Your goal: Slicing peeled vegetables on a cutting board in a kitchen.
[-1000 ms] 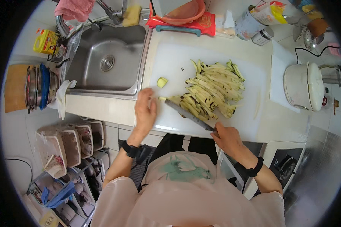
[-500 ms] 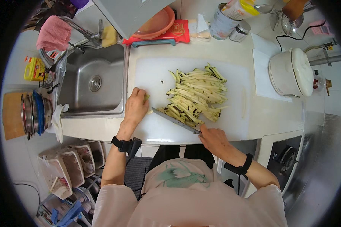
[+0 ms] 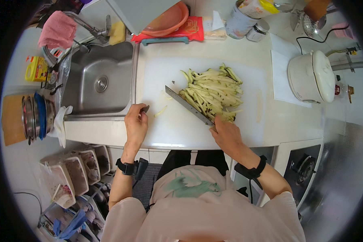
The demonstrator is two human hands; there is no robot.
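Observation:
My right hand (image 3: 228, 137) is closed around the handle of a kitchen knife (image 3: 187, 105). The wide blade slants up and left against the near-left side of a pile of vegetable strips (image 3: 213, 88), pale green-white with dark skin edges. The pile lies on a white cutting board (image 3: 252, 86). My left hand (image 3: 136, 125) is at the board's left edge, near the sink corner. Between its thumb and fingers it pinches a small dark-skinned vegetable piece (image 3: 145, 109). One loose strip (image 3: 160, 111) lies between that hand and the blade.
A steel sink (image 3: 84, 97) is on the left, with a faucet and a yellow sponge (image 3: 117, 33). Behind the board sit an orange basin (image 3: 169, 20), a red packet and jars (image 3: 258, 31). A white lidded pot (image 3: 310, 76) stands right, above a stove burner (image 3: 305, 168).
My left hand has drawn back toward me and left, away from the knife, with the dark piece showing. The knife's tip has swung farther from me, and the near strips are pushed into the pile.

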